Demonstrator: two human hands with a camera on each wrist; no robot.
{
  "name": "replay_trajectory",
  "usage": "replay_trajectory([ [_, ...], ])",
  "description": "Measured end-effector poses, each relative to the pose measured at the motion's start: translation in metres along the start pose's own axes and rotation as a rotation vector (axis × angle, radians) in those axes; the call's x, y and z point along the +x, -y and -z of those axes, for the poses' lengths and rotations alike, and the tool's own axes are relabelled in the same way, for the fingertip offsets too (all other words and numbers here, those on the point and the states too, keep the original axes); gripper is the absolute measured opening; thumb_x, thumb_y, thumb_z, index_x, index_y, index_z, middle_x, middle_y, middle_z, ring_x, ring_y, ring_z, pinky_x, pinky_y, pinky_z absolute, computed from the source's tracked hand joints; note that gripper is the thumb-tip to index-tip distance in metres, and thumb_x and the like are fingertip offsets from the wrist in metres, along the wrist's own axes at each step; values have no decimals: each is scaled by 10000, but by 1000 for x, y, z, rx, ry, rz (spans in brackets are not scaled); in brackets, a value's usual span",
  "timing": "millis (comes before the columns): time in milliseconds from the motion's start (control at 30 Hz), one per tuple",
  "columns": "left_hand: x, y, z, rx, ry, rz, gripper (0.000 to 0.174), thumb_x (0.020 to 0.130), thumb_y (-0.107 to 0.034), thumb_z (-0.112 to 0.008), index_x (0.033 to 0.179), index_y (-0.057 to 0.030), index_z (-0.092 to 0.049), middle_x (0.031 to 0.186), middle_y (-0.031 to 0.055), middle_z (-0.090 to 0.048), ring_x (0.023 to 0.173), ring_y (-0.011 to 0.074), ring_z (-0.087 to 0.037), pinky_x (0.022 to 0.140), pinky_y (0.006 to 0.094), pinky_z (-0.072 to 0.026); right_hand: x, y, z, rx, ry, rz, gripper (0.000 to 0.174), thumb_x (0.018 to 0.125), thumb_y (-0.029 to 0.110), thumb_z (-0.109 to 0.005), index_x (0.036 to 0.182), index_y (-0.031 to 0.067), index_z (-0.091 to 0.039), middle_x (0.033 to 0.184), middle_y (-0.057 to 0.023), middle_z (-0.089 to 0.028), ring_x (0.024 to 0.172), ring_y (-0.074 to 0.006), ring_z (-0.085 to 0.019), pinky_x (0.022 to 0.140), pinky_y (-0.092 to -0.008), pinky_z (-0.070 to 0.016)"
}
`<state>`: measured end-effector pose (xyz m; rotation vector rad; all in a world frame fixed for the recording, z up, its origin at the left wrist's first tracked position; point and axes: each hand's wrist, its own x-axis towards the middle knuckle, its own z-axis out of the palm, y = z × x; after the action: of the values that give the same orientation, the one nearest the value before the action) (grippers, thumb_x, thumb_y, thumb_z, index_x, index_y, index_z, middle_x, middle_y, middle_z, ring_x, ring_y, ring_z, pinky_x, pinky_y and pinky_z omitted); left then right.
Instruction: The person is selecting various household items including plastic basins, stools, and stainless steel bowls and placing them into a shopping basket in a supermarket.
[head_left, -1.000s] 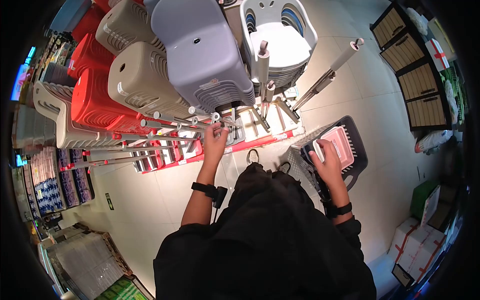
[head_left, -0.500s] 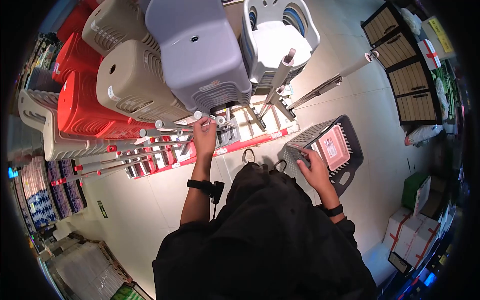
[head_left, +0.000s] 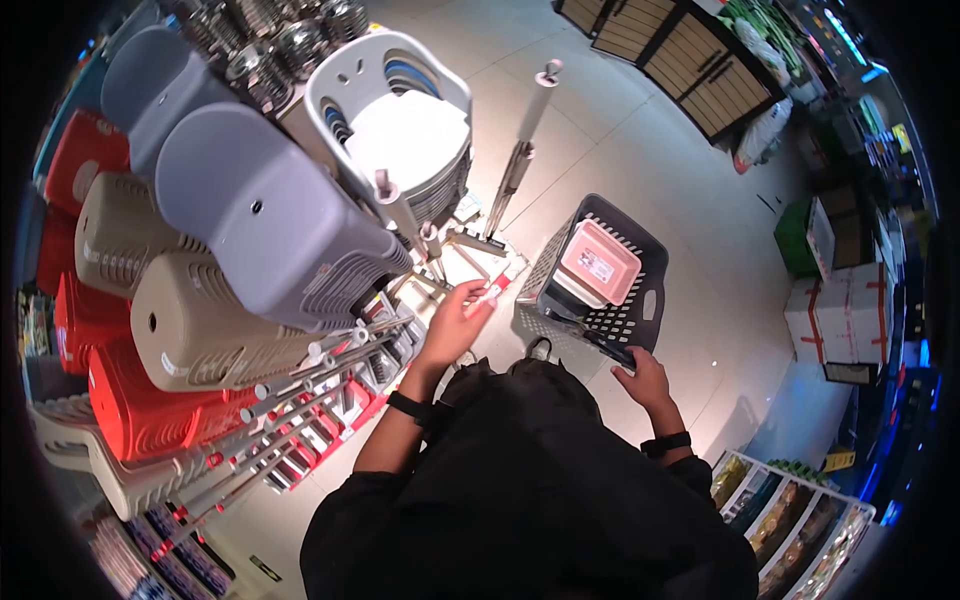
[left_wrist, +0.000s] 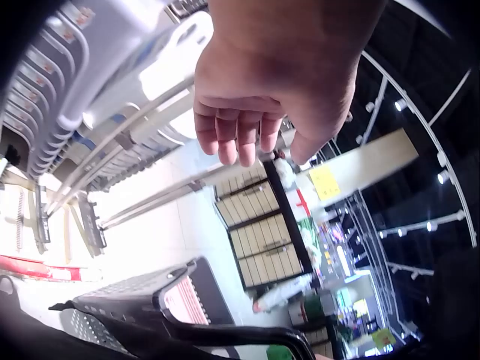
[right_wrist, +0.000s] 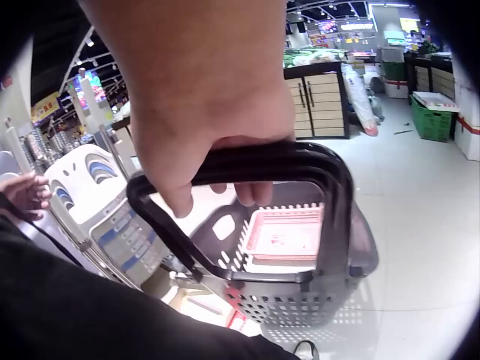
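My right hand (head_left: pixel 645 382) grips the black handle of a dark grey shopping basket (head_left: pixel 652 258); in the right wrist view the fingers curl over the handle (right_wrist: pixel 339 202) and the thumb hangs beneath. Inside the basket lies a pink rectangular plastic tray (head_left: pixel 612 248) with a paper label, on top of a paler one. My left hand (head_left: pixel 460 322) hovers empty to the left of the basket, near the upright mop-like poles. In the left wrist view its fingers (left_wrist: pixel 247 142) hang loosely bent with nothing between them.
Stacked stools and chairs fill the left: a grey-blue stool stack (head_left: pixel 270 210), beige stools (head_left: pixel 190 320), red stools (head_left: pixel 150 400) and white armchairs (head_left: pixel 410 135). Poles with grey grips (head_left: pixel 540 100) stand around them. Wood-slat cabinets (head_left: pixel 690 70) and boxes (head_left: pixel 840 315) lie to the right.
My right hand has moved from above the trays to the basket's handle, which is now raised. My left hand has left the pole tops and moved rightward; the view has turned right.
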<state>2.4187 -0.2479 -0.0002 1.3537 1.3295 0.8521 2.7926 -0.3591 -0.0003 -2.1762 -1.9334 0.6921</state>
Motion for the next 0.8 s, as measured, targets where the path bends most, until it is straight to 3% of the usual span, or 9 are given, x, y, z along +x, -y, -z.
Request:
replay_trajectory([
  [33, 5, -22, -13, 120, 91, -43, 452, 877, -306, -668, 1225, -38, -561, 1148, 153, -626, 1088, 270, -588, 949, 375, -447, -1, -5, 0, 11, -24, -21, 449, 775, 360, -725, 1082, 55, -605, 970, -153, -671, 921, -334, -646, 789, -429, -505],
  [100, 15, -40, -45, 284, 269, -204, 461, 876, -344, -655, 1225, -54, -572, 1174, 179, -614, 1133, 333, -561, 971, 394, -438, -1, -14, 1, -152, 53, -272, 343, 758, 333, -725, 967, 83, -616, 856, -141, -684, 820, -339, -664, 718, -438, -525],
  [133, 24, -36, -64, 307, 385, -253, 481, 866, -365, -662, 1252, -91, -575, 1206, 169, -612, 1164, 350, -539, 995, 404, -423, -2, -18, -2, -135, 34, -289, 343, 758, 333, -725, 967, 83, -616, 856, -141, -684, 820, -339, -664, 718, -438, -525],
  [233, 39, -31, -117, 472, 638, -381, 524, 829, -345, -683, 1261, -73, -562, 1271, 166, -572, 1183, 339, -529, 997, 417, -424, 4, -27, -7, -179, -45, -228, 278, 721, 295, -725, 870, 91, -608, 781, -129, -680, 764, -350, -659, 677, -458, -522],
  [333, 41, -14, -167, 508, 795, -341, 543, 781, -352, -709, 1223, -65, -576, 1199, 175, -603, 1159, 346, -537, 983, 425, -437, 10, -33, -2, -117, 0, -192, 282, 699, 286, -726, 876, 92, -622, 799, -138, -678, 777, -341, -661, 675, -451, -525],
  [500, 52, -14, -213, 681, 666, -400, 408, 745, -303, -723, 1054, -63, -609, 1077, 157, -635, 1052, 338, -587, 896, 437, -476, 34, -56, 8, -69, 45, -84, 275, 706, 284, -722, 869, 89, -616, 784, -145, -677, 764, -348, -665, 668, -463, -527],
  [567, 60, -21, -221, 749, 686, -346, 338, 737, -285, -722, 962, -60, -607, 999, 160, -649, 988, 347, -609, 842, 446, -492, 45, -54, 15, -67, 60, -51, 273, 710, 282, -721, 867, 87, -612, 777, -147, -677, 758, -350, -666, 664, -469, -527],
  [600, 64, -21, -230, 763, 574, -387, 318, 749, -314, -737, 881, -59, -601, 890, 138, -638, 893, 337, -623, 769, 442, -503, 51, -64, 21, -55, 61, 9, 270, 714, 280, -720, 862, 85, -607, 773, -148, -677, 751, -352, -666, 662, -473, -526],
  [800, 73, -28, -259, 848, 532, -317, 359, 771, -372, -719, 954, -75, -635, 923, 134, -664, 907, 335, -633, 781, 433, -505, 78, -109, 30, -108, 40, 182, 280, 703, 279, -726, 819, 60, -595, 754, -144, -676, 723, -346, -667, 630, -462, -525],
])
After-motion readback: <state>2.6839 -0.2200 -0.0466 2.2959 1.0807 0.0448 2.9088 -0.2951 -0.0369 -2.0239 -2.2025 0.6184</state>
